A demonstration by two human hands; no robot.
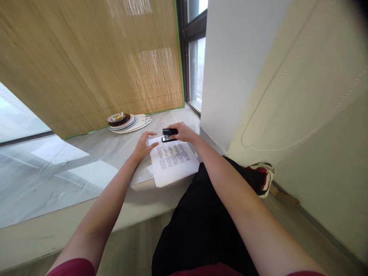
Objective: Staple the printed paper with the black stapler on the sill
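**Stapler and Printed Sheets: Handling Notes**

The printed sheets (172, 161) lie flat on the pale stone ledge (94, 161), with their near edge overhanging the ledge front. The black stapler (169, 135) sits at the far edge of the sheets, its jaw apparently over the paper margin.

Grip state: the right hand (184, 132) is closed around the stapler from the right side. The left hand (143, 147) is open — fingers spread, fingertips resting on the left edge of the sheets, clamped on nothing.

Handling judgement: the paper is light, thin and limp, and likely to slide on the smooth stone, so flat downward pressure near the stapling point suits it better than pinching. The stapler looks rigid and compact — best held across its top and base, clear of the mouth.

A stack of plates (122, 122) stands further back on the ledge, well apart from both hands.
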